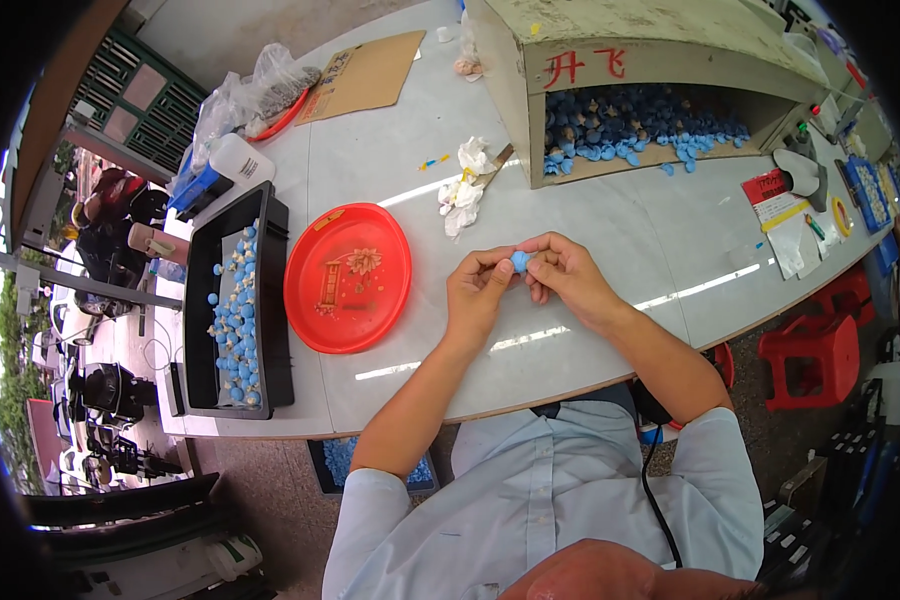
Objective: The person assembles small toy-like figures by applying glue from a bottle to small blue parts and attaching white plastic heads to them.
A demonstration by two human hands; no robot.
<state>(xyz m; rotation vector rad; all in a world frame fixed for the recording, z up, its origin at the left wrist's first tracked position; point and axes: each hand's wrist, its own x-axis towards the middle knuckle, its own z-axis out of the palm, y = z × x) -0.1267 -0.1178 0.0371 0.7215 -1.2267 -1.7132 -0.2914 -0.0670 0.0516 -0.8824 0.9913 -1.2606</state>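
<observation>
Between my two hands, above the grey tabletop, is a small round blue piece [520,261]. My left hand [480,290] pinches it from the left with thumb and forefinger. From the right, the thumb and fingers of my right hand [568,275] close on the same piece. The fingers cover part of it, so its details are hidden. Left of my hands lies a red round plate [395,270] with a few tiny scraps on it. Farther left, a black tray [278,330] holds several blue balls with pale parts [235,340].
A box-like cabinet [660,60] at the back holds a heap of blue pieces [610,125]. Crumpled white tissue [460,205] lies before it. Cardboard [370,75] and a white jug [240,160] are back left. Tape [841,215] and papers sit right, above red stools [815,355].
</observation>
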